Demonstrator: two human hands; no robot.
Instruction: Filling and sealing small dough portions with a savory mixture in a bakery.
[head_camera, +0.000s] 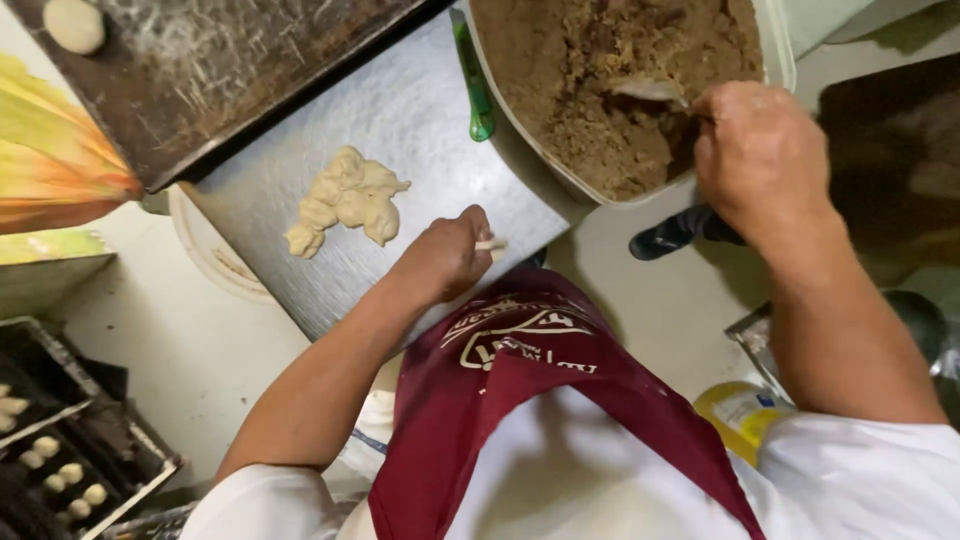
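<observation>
Hands: left hand pinches one dough piece; right hand grips one spoon.

I stand at a shiny metal worktop. The floor under it is pale and smooth. A dark, scratched baking tray sits at the top left. Low on my left is a dark rack with small pale dough balls on it. The light is soft and even.
</observation>
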